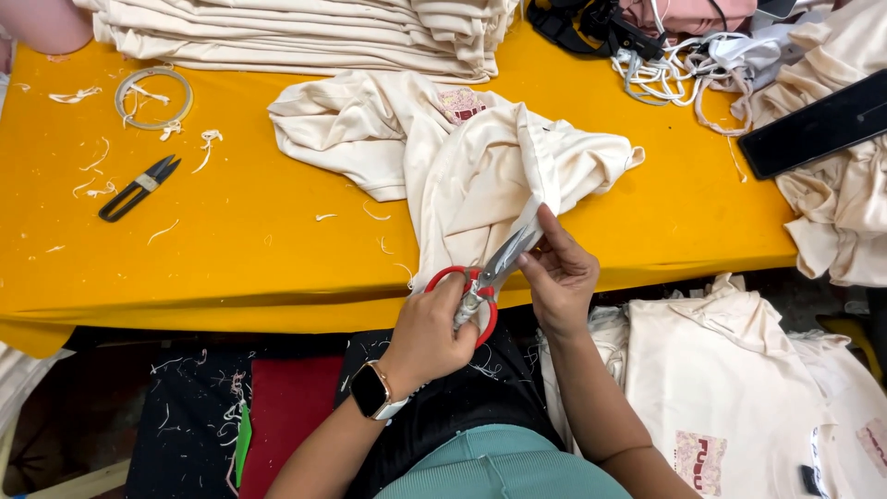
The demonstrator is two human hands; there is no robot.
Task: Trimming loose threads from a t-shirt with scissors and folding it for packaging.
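Across the yellow counter (pixel 231 249), a cream garment (pixel 462 157) sprawls from centre toward 6 o'clock, its lower edge hanging over the near rim. At 12 o'clock sits a stack of folded cream cloth (pixel 305 32); at 3 o'clock more cream pieces (pixel 832 185) lie under a flat black slab (pixel 818 125), and a heap of finished garments (pixel 730 370) rests at 5 o'clock below the rim. At the near rim the left hand (pixel 430 333) has its grip pressed together around the red-handled scissors (pixel 480 286), blades pointing toward 1 o'clock. The right hand (pixel 559 277) pinches the fabric edge against the blades. A clean cut likely calls for taut cloth and fingertips clear of the blades. Black thread snips (pixel 139 188) at 9 o'clock, a tape ring (pixel 153 97) at 10 and scattered thread scraps lie well apart, blocking nothing.
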